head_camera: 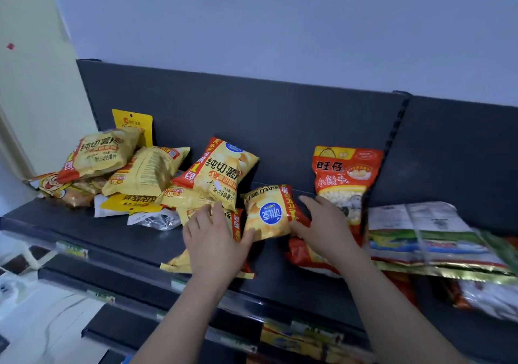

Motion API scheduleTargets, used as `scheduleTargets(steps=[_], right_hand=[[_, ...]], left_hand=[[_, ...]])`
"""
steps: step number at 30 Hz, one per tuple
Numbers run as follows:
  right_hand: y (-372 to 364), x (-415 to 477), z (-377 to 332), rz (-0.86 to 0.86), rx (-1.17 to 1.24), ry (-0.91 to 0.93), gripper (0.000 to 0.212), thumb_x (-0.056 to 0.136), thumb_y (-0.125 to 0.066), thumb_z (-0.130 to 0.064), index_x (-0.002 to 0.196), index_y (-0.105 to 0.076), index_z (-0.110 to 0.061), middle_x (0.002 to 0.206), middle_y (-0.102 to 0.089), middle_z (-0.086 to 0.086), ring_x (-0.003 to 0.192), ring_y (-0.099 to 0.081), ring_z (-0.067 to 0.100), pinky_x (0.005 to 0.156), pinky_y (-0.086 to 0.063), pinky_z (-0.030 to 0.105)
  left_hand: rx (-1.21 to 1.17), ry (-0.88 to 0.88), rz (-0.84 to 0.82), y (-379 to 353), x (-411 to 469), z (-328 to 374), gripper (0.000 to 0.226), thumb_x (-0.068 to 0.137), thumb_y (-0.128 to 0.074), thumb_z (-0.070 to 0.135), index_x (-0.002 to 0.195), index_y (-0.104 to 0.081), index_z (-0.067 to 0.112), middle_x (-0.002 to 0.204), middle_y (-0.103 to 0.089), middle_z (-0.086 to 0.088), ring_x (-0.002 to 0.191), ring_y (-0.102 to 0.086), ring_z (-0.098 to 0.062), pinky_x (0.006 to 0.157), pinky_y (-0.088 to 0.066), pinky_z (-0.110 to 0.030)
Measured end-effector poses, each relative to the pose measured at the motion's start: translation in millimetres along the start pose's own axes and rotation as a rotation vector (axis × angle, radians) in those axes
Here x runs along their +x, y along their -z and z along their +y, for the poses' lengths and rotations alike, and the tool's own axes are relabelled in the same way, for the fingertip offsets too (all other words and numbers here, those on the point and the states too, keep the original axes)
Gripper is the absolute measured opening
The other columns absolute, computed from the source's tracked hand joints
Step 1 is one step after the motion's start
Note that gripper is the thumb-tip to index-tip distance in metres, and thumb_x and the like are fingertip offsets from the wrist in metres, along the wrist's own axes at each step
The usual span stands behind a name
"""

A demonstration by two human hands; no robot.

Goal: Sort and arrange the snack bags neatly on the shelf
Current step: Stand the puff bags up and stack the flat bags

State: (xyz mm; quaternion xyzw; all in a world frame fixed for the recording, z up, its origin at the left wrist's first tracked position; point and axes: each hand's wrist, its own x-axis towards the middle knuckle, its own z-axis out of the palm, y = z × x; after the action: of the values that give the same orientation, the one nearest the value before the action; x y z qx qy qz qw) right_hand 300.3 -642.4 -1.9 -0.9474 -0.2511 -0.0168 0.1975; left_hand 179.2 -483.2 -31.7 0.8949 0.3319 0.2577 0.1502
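A dark shelf (117, 232) with an upright back panel (252, 117) is seen carrying the snack bags. Its left end is taken up by a loose heap of yellow crisp bags (126, 173), piled on one another at mixed angles, with a flat yellow pouch (133, 122) propped against the back panel behind them. At the right end a stack of flat packets (426, 240) is laid down, overhanging the front edge. Near the middle of the back panel a red and orange bag (346, 178) is stood upright, and left of it a yellow crisp bag (221, 170) is leaned on the heap. A small yellow bag (269, 212), turned upside down, is held between both hands: the left hand (215, 240) is closed on its lower left corner, thumb on the front, while lying over another yellow bag (179, 262) at the front edge; the right hand (322, 223) is pressed, fingers spread, against its red right side, over a red bag (305, 254) lying flat
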Motion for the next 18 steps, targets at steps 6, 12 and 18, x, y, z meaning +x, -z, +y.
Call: scheduleTargets(steps=[6,12,18], right_hand=[[46.8,-50.9,34.2,0.145,-0.089,-0.140,0.062,0.091,-0.056,-0.051,0.145,-0.041,-0.024,0.151,-0.039,0.009,0.140,-0.032,0.027,0.114,-0.029,0.044],[86.0,-93.8,91.7,0.202,-0.131,-0.306,0.064,0.088,-0.061,-0.049,0.143,-0.045,-0.019,0.148,-0.043,0.010,0.136,-0.038,0.028,0.110,-0.035,0.044],[82.0,-91.7,117.6,0.203,-0.145,-0.202,0.054,0.087,-0.064,-0.041,0.136,-0.055,-0.018,0.143,-0.049,0.008,0.134,-0.040,0.025,0.111,-0.032,0.039]], left_hand=[[-0.185,-0.218,-0.114,0.9,-8.6,53.8,0.077,0.084,-0.059,0.057,0.144,-0.038,0.015,0.139,-0.049,-0.008,0.129,-0.041,-0.030,0.108,-0.031,-0.041],[-0.271,-0.317,-0.320,-19.6,-26.6,102.2,0.069,0.085,-0.056,0.059,0.135,-0.046,0.013,0.131,-0.056,-0.009,0.120,-0.051,-0.030,0.096,-0.044,-0.042],[-0.161,-0.328,-0.540,-56.0,-32.9,102.0,0.063,0.075,-0.065,0.060,0.127,-0.054,0.025,0.130,-0.055,-0.004,0.114,-0.054,-0.030,0.091,-0.050,-0.043]])
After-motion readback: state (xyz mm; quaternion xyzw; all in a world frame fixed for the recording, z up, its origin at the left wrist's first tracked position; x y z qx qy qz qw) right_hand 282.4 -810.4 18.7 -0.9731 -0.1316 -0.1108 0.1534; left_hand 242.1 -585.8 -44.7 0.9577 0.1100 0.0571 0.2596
